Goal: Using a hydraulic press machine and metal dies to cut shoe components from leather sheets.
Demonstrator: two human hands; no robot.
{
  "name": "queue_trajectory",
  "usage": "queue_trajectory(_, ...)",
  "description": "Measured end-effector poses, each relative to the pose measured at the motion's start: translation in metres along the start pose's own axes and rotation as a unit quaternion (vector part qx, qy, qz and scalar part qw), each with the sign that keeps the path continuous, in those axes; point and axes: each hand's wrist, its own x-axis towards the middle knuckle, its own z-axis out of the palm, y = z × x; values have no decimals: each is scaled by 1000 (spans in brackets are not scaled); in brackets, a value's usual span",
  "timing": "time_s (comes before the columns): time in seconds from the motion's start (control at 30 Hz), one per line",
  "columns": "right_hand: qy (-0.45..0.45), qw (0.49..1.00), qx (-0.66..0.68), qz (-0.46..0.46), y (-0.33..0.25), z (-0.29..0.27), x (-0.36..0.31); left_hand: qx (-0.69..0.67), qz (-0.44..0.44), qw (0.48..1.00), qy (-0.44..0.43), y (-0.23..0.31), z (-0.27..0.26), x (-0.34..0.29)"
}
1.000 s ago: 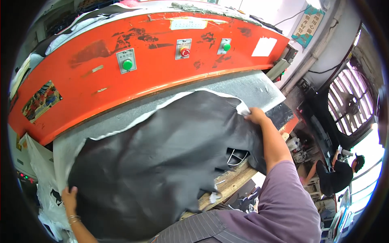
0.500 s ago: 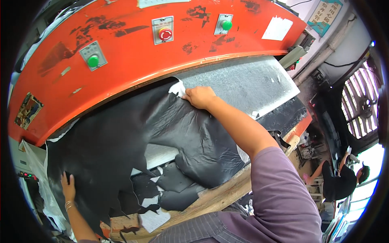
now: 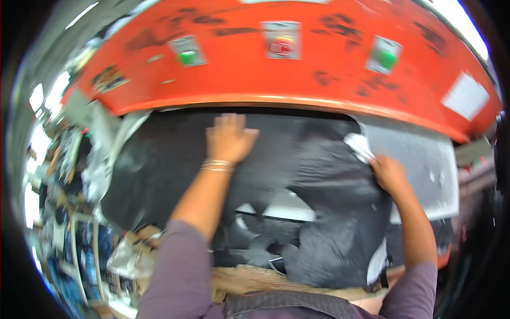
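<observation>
A large black leather sheet [image 3: 281, 143] with cut-outs lies across the work surface under the machine's front. Spread flat on its upper part is my left hand [image 3: 229, 139], fingers stretched out and pointing away from me. My right hand [image 3: 389, 173] pinches the sheet's right edge, where a corner folds over and shows its white underside. Beneath the sheet and to its right lies a pale grey board [image 3: 419, 165], also visible through a gap in the leather. Black leather scraps [image 3: 255, 247] lie near the front edge. Motion blurs both hands slightly.
An orange machine front [image 3: 234, 80] curves across the back, bearing a red button [image 3: 282, 47] and two green buttons. A wooden edge [image 3: 249, 279] runs along the near side. Clear plastic sheeting [image 3: 98, 154] hangs at the left, and a pale bag [image 3: 130, 258] sits lower down.
My view has swung left. My left hand has moved from the sheet's lower left part to its upper middle. The right hand still grips the sheet's edge.
</observation>
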Motion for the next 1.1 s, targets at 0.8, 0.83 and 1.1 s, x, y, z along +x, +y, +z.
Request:
queue_trajectory(0.8,80,965,239,74,17,34,-90,-155,-676,707,137,-469,31,-412)
queue_trajectory(0.83,75,969,216,93,-2,29,-89,-204,-753,609,144,-492,36,-431)
queue_trajectory(1.1,123,984,-58,114,-22,34,-69,-762,-502,243,329,-530,70,-433)
